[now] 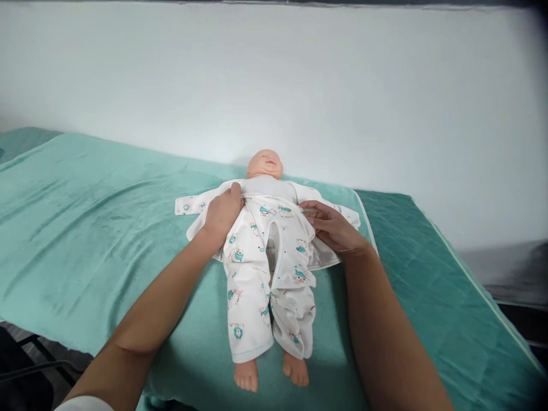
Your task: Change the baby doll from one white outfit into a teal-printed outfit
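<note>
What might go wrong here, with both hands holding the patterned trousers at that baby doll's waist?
The left hand and right hand grip the trousers at the waist of the doll. Uneven pulling could twist the waistband or drag the doll sideways. The open top spread beneath it might bunch up. The doll's feet lie near the green cover's front edge, so it could slide toward it.
</note>
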Demonstrator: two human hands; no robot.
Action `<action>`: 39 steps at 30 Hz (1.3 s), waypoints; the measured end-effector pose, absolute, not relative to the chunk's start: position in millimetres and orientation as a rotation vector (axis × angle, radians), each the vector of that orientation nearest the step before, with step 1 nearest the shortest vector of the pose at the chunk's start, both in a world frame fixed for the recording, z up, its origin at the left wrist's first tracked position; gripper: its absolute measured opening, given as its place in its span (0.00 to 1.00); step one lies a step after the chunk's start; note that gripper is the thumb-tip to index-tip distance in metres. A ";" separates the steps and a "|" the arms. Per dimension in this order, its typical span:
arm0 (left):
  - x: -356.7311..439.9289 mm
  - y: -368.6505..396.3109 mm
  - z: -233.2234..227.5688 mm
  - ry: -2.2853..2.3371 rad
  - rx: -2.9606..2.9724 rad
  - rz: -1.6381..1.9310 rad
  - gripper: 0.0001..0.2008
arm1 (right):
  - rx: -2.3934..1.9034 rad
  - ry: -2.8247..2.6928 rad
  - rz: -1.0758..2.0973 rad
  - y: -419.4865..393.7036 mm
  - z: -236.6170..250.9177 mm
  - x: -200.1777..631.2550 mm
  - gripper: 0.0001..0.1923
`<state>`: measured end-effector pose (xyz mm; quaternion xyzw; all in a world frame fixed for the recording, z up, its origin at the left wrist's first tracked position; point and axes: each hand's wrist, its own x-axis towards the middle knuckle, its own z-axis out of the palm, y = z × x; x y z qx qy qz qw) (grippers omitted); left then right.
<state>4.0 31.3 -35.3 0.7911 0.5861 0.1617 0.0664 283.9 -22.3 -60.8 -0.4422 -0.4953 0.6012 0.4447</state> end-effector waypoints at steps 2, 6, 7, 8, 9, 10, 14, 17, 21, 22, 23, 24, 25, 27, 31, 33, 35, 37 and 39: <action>1.8 31.3 -35.7 1.770 2.326 0.471 0.13 | -1.076 -1.205 1.535 -23.1 -63.5 285.3 0.26; -7.3 34.4 -40.3 1.664 2.230 0.459 0.13 | -1.126 -1.207 1.527 -23.0 -66.6 282.3 0.26; -9.5 34.6 -41.9 1.642 2.215 0.454 0.13 | -1.147 -1.223 1.494 -22.6 -67.9 280.6 0.26; -11.3 34.4 -43.4 1.634 2.201 0.447 0.13 | -1.166 -1.244 1.453 -22.1 -69.8 278.7 0.25; -12.5 33.6 -45.0 1.643 2.184 0.441 0.13 | -1.186 -1.266 1.402 -21.7 -72.0 276.5 0.24; -13.3 32.6 -46.4 1.660 2.166 0.434 0.13 | -1.209 -1.284 1.347 -21.3 -74.5 274.1 0.23; -13.6 29.5 -51.6 1.664 2.080 0.429 0.15 | -1.389 -1.286 1.114 -20.2 -82.5 264.6 0.21; -14.8 30.9 -53.2 1.591 2.017 0.458 0.16 | -1.618 -1.296 0.925 -20.0 -80.6 260.6 0.18; -19.1 30.6 -51.4 1.389 1.922 0.547 0.12 | -1.778 -1.473 0.839 -22.0 -70.1 258.7 0.10; -20.2 29.4 -50.9 1.320 1.860 0.570 0.12 | -1.769 -1.511 0.849 -22.9 -67.6 257.8 0.10; -20.9 27.9 -50.7 1.254 1.774 0.591 0.11 | -1.738 -1.529 0.872 -24.0 -65.5 256.6 0.12; -21.3 26.4 -50.8 1.196 1.669 0.610 0.11 | -1.687 -1.524 0.914 -25.1 -64.0 255.2 0.12; -21.5 24.9 -51.2 1.144 1.557 0.628 0.10 | -1.616 -1.503 0.981 -26.2 -63.0 253.5 0.11; -21.0 22.8 -52.2 1.066 1.357 0.655 0.08 | -1.444 -1.426 1.142 -28.4 -62.3 250.3 0.10; -20.4 22.6 -53.0 0.988 1.173 0.700 0.08 | -1.248 -1.238 1.349 -31.3 -62.7 248.1 0.12; -21.1 23.9 -52.7 0.962 1.150 0.702 0.11 | -1.227 -1.174 1.403 -31.5 -62.6 248.9 0.13; -22.3 25.7 -52.8 0.937 1.144 0.684 0.13 | -1.192 -1.130 1.447 -31.2 -62.2 249.5 0.14; -23.5 27.6 -53.6 0.903 1.131 0.672 0.16 | -1.141 -1.106 1.471 -30.6 -62.1 249.5 0.16; -24.4 29.3 -54.9 0.876 1.100 0.677 0.19 | -1.108 -1.106 1.469 -29.6 -63.3 249.1 0.17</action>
